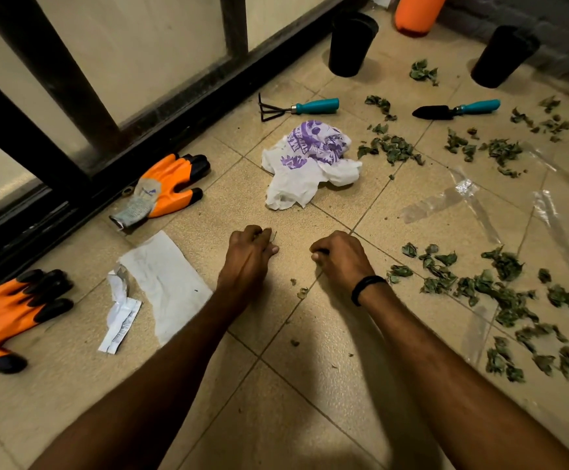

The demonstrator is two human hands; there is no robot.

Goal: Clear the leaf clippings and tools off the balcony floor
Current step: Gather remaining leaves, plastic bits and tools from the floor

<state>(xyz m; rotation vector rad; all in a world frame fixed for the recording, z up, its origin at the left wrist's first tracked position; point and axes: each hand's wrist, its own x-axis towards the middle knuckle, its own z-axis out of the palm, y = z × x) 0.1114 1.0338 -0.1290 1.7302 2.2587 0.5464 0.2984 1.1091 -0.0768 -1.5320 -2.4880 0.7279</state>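
- The left hand [249, 247] rests knuckles-up on the balcony floor [276, 418], its fingers [269, 247] curled tight round a few leaf bits; a green scrap and a thin stem poke out at the knuckles
- The right hand [340, 256] sits just beside it, fingers curled in against the thumb; the palm side is hidden, so I cannot tell whether they pinch anything
- The main drift of leaf clippings [500, 300] lies to the right of the right hand, starting near its wrist and spreading toward the right edge of the view
- A second patch of leaves [391, 149] lies farther ahead and to the right
- The right hand is plainly the nearer one to the drift; the left would have to cross over it
- A few loose crumbs [301, 292] lie between the two wrists
- A crumpled white plastic bag [310, 164] with purple print lies straight ahead of both hands, and looks the likely place for each handful
- The hand rake [296, 108] and the trowel [456, 108] lie beyond the bag, well apart from each other; both have their long axes across the view and blue handles pointing right, and neither is touched
- The orange gloves [167, 188] and a paper sheet [167, 283] lie off to the left, away from the leaves
- As I judge it, gathering has barely begun: most clippings remain, and the next move calls for a rightward reach, then a short carry forward to the bag
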